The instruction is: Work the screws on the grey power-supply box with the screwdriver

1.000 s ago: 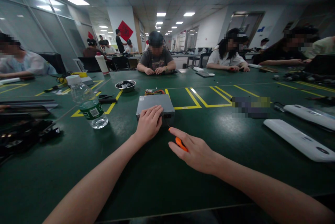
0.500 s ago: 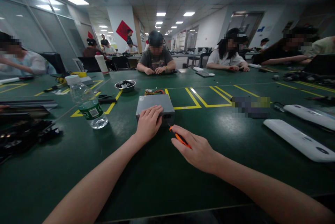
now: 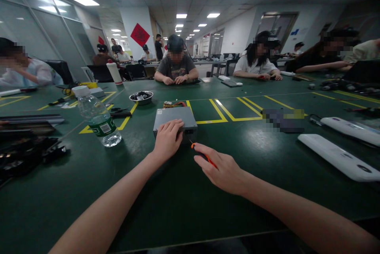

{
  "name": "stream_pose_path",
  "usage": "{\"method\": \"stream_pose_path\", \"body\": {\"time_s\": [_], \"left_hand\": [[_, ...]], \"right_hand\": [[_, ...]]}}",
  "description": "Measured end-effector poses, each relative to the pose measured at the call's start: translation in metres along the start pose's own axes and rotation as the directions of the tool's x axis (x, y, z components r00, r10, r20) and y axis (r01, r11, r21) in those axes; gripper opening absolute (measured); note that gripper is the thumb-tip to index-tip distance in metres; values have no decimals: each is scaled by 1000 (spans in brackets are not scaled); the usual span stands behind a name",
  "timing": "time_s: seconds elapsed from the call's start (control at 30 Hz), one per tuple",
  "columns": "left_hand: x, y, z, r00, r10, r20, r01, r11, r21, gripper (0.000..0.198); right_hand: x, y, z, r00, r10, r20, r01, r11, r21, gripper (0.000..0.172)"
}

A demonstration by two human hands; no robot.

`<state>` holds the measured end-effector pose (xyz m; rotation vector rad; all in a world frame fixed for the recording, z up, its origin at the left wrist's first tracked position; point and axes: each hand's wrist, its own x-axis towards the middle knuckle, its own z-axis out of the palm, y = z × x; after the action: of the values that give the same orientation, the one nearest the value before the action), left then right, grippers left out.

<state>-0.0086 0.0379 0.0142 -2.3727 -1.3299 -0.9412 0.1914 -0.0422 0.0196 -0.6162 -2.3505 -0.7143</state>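
Observation:
A grey metal computer power supply lies on the green table in front of me, its coloured wires coming out at the far side. My left hand grips its near edge, fingers stretched over the top and the thumb down on the near face, beside the power socket. Between thumb and fingers, my right hand holds a screwdriver with an orange and black handle. Its thin shaft points at the lower right of the near face. Whether the tip touches a screw is too small to tell.
A water bottle and a metal bowl with small dark parts stand to the left. Dark parts are heaped at far left. White devices lie at right. Several people sit around the table, one person directly opposite.
The screwdriver's handle has turned a little in my right fingers, with less orange showing. My left hand and the power supply stay together as before. The view has shifted slightly.

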Motion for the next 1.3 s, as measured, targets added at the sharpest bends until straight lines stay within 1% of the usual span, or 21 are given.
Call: {"method": "stream_pose_path", "body": {"time_s": [0.1, 0.23, 0.33, 0.4, 0.5, 0.57, 0.63, 0.73, 0.83, 0.97, 1.1, 1.3], "left_hand": [[1, 0, 0, 1000, -8, 8, 8, 1000, -2, 29], [1, 0, 0, 1000, -21, 20, 21, 1000, -5, 29], [1, 0, -1, 999, -29, 29, 30, 1000, -9, 29], [2, 0, -1, 999, -35, 35, 35, 999, -9, 29], [2, 0, -1, 998, -43, 40, 43, 999, -2, 29], [2, 1, -1, 998, -44, 40, 44, 999, 4, 28], [2, 1, -1, 998, -44, 39, 43, 999, 9, 28], [3, 2, -2, 998, -43, 36, 43, 999, 11, 27], [2, 2, -2, 999, -36, 27, 35, 999, 8, 27], [1, 2, -3, 999, -26, 22, 26, 1000, -1, 28], [0, 2, -3, 1000, -3, 20, 3, 1000, -1, 31], [-1, 1, -2, 1000, 19, 18, -19, 1000, 9, 32]], "right_hand": [[-2, 2, 2, 999, -31, -34, 31, 1000, 4, 23], [-1, 4, 1, 998, 4, -63, -4, 1000, 0, 14], [1, 2, 1, 999, 25, -42, -26, 1000, -5, 10], [0, 0, 3, 1000, 20, -14, -20, 1000, -8, 12], [-1, -1, 4, 999, -18, 28, 18, 1000, -6, 17], [-1, -1, 4, 999, -44, 25, 44, 999, -2, 16], [-1, 1, 3, 998, -55, -14, 55, 998, 7, 13], [1, 4, -1, 990, -73, -119, 78, 996, 35, 9], [1, 8, -5, 977, -95, -190, 106, 993, 46, 10], [-2, 15, -8, 974, -74, -214, 82, 996, 32, 12], [-5, 22, -9, 978, -35, -205, 35, 999, -2, 11], [-4, 25, -10, 976, -20, -218, 15, 1000, -23, 12]]}}
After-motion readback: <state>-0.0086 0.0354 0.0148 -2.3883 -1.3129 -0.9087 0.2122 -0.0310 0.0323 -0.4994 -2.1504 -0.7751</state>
